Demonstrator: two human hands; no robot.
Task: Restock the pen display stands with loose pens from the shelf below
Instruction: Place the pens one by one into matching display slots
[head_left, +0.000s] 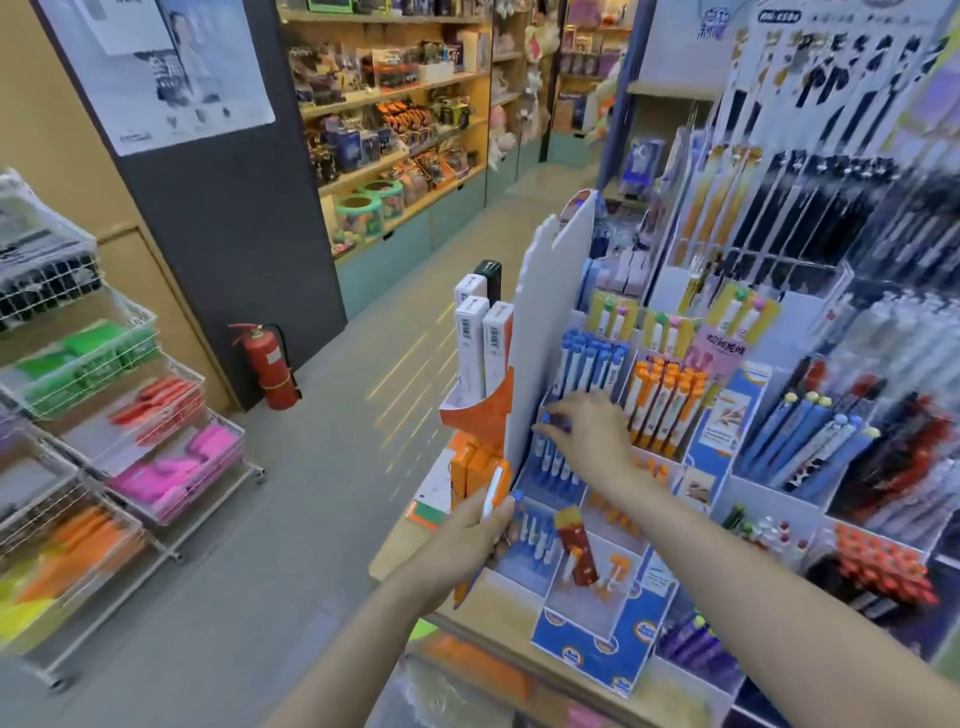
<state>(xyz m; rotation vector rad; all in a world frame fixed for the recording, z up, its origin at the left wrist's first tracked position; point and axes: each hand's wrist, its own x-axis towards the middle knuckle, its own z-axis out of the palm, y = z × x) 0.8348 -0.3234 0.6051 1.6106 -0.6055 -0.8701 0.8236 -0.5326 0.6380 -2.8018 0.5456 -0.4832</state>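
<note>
I'm in a stationery shop: tiered pen display stands (597, 519) stocked with blue and orange pens sit right under my fingers, wooden shelves (395, 93) of boxed toys stand far beyond them, and wire baskets (130, 415) of coloured goods stand well to their left.

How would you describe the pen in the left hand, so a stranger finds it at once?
Start at the tall white divider board on the counter. At its foot, the left hand holds a white pen with blue tip. Unlike the slotted pens, it points upward, outside every compartment.
</note>
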